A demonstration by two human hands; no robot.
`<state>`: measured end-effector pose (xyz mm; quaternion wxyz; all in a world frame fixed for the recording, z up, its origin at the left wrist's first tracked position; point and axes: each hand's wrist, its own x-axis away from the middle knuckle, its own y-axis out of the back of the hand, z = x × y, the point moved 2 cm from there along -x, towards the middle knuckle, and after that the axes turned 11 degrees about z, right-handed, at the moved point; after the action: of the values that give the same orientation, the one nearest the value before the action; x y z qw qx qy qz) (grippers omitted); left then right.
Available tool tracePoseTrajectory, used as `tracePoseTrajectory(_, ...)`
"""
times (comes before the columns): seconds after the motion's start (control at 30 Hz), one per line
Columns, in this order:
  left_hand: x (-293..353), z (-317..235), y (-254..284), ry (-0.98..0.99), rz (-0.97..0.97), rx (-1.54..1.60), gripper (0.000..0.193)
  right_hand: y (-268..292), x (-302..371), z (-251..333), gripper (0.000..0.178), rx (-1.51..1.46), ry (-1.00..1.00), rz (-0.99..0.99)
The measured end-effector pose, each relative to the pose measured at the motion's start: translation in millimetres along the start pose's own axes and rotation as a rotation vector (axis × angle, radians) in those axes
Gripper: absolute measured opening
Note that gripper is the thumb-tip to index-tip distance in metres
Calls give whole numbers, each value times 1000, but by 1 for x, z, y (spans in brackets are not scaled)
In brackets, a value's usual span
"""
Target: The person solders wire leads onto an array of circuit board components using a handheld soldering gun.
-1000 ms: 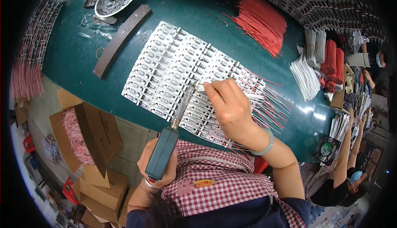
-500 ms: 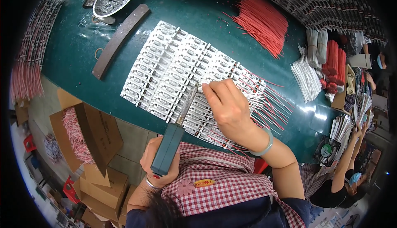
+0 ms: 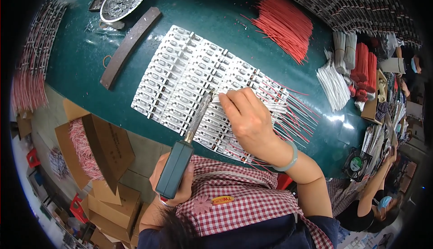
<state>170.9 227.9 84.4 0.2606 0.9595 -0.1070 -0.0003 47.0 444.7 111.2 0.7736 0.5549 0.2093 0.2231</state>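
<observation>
My left hand is closed round the green boxy handle of a soldering iron. Its metal barrel slants up and away, with the tip at a block of white plastic holders laid out in rows. Just right of the tip, my right hand pinches the end of a thin white wire against the middle rows; the fingers hide most of this wire. Red and white wires fan out from the block's right side, passing partly under my right hand.
On the green table lie a dark curved bar, a silver bowl of metallic scraps, red wires and white wires. A small fan stands at right. Cardboard boxes stand lower left; a co-worker sits lower right.
The soldering iron and my left hand have drawn slightly back toward me and to the left. My right hand has shifted a little left, still pinching at the rows.
</observation>
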Motion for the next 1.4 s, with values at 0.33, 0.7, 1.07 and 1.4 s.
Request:
tracePoseTrajectory(0.33, -23, -16, 4, -27, -7, 0, 21, -3, 0, -9, 37, 32, 11, -72)
tracePoseTrajectory(0.7, -32, -19, 2, -78, -14, -21, 21, -1, -3, -6, 41, -12, -18, -47)
tracePoseTrajectory(1.07, 1, 4, -4, 58, 37, 27, 22, -2, -3, -6, 37, 54, 23, -53)
tracePoseTrajectory(1.4, -8, -1, -2, 55, 13, 35, 22, 8, -2, -5, 39, 24, 26, -78)
